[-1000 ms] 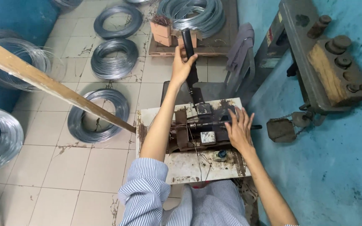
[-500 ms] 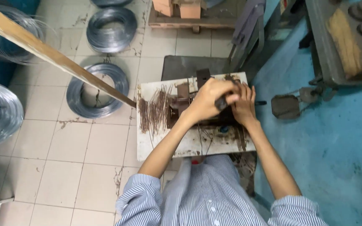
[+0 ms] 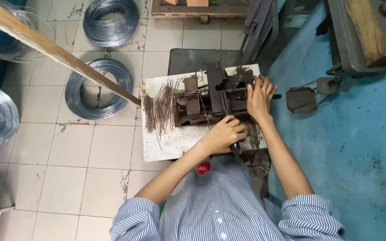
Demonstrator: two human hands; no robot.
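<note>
My left hand point(image 3: 225, 134) is closed around the black lever handle point(image 3: 225, 107) of a small rusty bench machine point(image 3: 202, 96), with the lever lying toward my body. Resting against the right side of the machine, my right hand point(image 3: 259, 94) has its fingers spread over a dark metal part; I cannot see anything held in it. The machine sits on a worn white board point(image 3: 168, 143). A pile of thin brown wire pieces point(image 3: 159, 107) lies on the board left of the machine.
Coils of grey wire point(image 3: 98, 89) point(image 3: 111, 20) lie on the tiled floor to the left. A long wooden stick point(image 3: 54, 51) slants down to the board's left edge. A green metal stand point(image 3: 362, 40) and a foot pedal point(image 3: 301, 99) stand on the blue floor at right.
My left hand has swung the lever from far away from me, over the machine, down toward my body. My right hand stayed at the machine's right side.
</note>
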